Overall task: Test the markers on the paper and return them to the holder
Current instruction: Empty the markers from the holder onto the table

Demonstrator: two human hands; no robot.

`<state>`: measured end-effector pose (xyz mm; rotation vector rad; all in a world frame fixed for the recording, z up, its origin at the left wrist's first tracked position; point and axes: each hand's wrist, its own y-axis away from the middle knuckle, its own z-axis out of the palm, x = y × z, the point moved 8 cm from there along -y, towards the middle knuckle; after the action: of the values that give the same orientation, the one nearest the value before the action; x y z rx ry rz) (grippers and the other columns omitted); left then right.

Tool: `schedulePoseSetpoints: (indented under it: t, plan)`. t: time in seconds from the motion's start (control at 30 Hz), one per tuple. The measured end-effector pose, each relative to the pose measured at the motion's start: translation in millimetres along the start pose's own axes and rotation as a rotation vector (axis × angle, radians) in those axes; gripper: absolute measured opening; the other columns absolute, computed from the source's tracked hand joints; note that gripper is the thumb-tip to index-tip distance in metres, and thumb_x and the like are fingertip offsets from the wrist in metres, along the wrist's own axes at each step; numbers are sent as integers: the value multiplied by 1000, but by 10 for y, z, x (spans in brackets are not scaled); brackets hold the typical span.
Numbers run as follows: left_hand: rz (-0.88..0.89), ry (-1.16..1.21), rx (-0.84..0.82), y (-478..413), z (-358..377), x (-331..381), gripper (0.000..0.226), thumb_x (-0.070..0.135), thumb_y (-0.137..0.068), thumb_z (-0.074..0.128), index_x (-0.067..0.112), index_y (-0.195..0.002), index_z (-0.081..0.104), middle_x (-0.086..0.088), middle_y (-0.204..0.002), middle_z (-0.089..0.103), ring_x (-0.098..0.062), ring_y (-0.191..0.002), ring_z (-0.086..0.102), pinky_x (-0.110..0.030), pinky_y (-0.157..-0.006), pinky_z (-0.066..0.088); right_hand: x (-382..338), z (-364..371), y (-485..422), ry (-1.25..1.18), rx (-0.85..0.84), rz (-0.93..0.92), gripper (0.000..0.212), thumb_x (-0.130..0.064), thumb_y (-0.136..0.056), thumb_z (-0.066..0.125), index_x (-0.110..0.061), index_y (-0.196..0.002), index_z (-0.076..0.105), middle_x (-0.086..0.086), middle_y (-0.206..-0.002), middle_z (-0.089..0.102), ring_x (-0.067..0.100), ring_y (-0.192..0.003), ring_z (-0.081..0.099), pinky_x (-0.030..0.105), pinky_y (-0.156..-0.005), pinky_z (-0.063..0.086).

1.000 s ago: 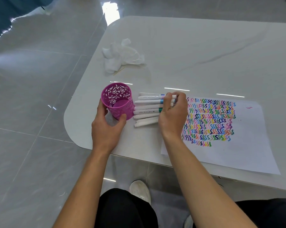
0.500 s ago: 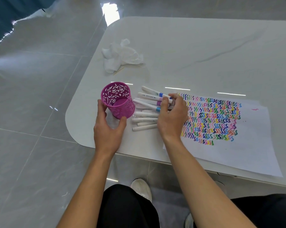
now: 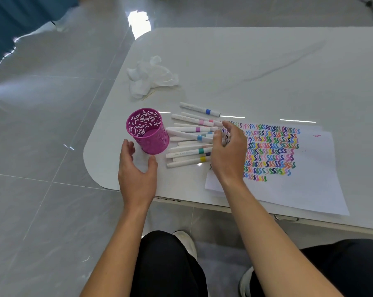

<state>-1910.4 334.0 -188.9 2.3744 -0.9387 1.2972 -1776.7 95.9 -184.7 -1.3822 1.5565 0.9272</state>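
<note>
Head view: two bare hands are shown at the front-left corner of a white table [image 3: 245,61]; testing is judged nearly done, the returning not yet begun.
Markers: a loose fan of white-barrelled markers [image 3: 187,136] is laid flat between the holder and the paper's left edge, banded ends toward the paper. One blue-banded marker [image 3: 199,109] is set apart on the far side.
Holder: a magenta cut-work holder [image 3: 148,130] is stood upright just left of the fan. No marker is seen inside.
Paper: the paper [image 3: 299,189] is spread along the front edge, filled with rows of coloured squiggles.
Left hand: the left hand [image 3: 136,176] is held open and cupped beside the holder's near side, with nothing grasped. Contact cannot be confirmed.
Right hand: the right hand [image 3: 228,151] is laid over the banded ends, fingers bent down. Whether any marker is pinched cannot be told.
Handling: the markers are judged light, stiff and smooth, apt to roll on the glossy top, and best gathered mid-barrel as a bundle. The holder is judged light and easily tipped, so its wall should be steadied.
Count: about twelve markers are made out, overlaps barring an exact tally. One holder and one sheet are counted, with perhaps a second sheet beneath. One crumpled tissue [image 3: 149,76] is seen near the left edge.
</note>
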Motion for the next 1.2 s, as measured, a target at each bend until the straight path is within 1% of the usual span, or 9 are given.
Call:
schedulePoseSetpoints:
  t: [0.07, 0.17, 0.33, 0.5, 0.63, 0.77, 0.9, 1.03, 1.2]
  plan:
    - [2, 6, 34, 41, -28, 20, 61, 30, -91, 71, 27, -144, 41, 12, -130, 57, -3, -117, 52, -16, -92, 38, 26, -89, 39, 4, -1, -13, 32, -24, -108, 55, -17, -139, 60, -1, -135, 60, 14, -128, 51, 25, -103, 41]
    - [34, 2, 49, 107, -34, 87, 36, 28, -89, 71, 26, -120, 53, 9, -105, 62, -4, -96, 58, -16, -82, 45, 70, -264, 131, 31, 8, -57, 27, -21, -107, 58, -14, -132, 64, -2, -126, 62, 17, -123, 55, 33, -105, 47]
    - [147, -40, -124, 224, 188, 290, 16, 23, -90, 70, 30, -99, 60, 14, -82, 63, 0, -79, 60, -3, -66, 41, 215, -586, 274, 168, -19, -130, 17, -14, -102, 65, -12, -119, 70, -3, -112, 64, 18, -111, 57, 37, -97, 52]
    - [288, -104, -289, 359, 456, 565, 19, 17, -91, 68, 28, -106, 63, 15, -86, 64, -2, -83, 60, -5, -70, 43, 345, -939, 359, 365, -10, -217, 16, -7, -94, 73, -7, -110, 74, 8, -109, 71, 29, -107, 61, 41, -94, 48]
    - [347, -195, -386, 500, 639, 730, 24, 16, -90, 69, 24, -112, 65, 15, -90, 63, -5, -83, 59, -21, -76, 48, 463, -1156, 403, 449, -11, -205, 17, -7, -90, 75, -9, -107, 75, 9, -107, 70, 31, -107, 60, 41, -91, 45]
    - [411, -321, -436, 661, 774, 890, 25, 19, -89, 68, 24, -113, 64, 13, -93, 61, -9, -85, 56, -26, -77, 47, 515, -1293, 440, 454, -27, -207, 15, -9, -91, 74, -9, -106, 75, 8, -107, 70, 32, -104, 60, 42, -90, 46]
    - [396, -370, -436, 769, 838, 953, 28, 20, -89, 67, 22, -117, 63, 10, -101, 61, -12, -93, 56, -31, -83, 50, 541, -1370, 476, 481, -59, -232, 16, -8, -87, 78, -10, -103, 76, 7, -105, 69, 32, -101, 60, 39, -86, 43]
    - [378, -463, -410, 749, 863, 948, 31, 18, -90, 65, 18, -121, 64, 1, -119, 62, -19, -109, 58, -38, -89, 52, 584, -1391, 455, 518, -120, -222, 17, -9, -85, 78, -11, -102, 76, 8, -108, 64, 32, -104, 58, 40, -88, 45]
    - [438, -515, -371, 696, 896, 1059, 33, 15, -92, 63, 14, -125, 64, -3, -122, 59, -24, -112, 55, -41, -86, 52, 580, -1396, 365, 558, -156, -204, 20, -11, -88, 75, -13, -107, 75, 6, -114, 63, 28, -110, 55, 39, -93, 46]
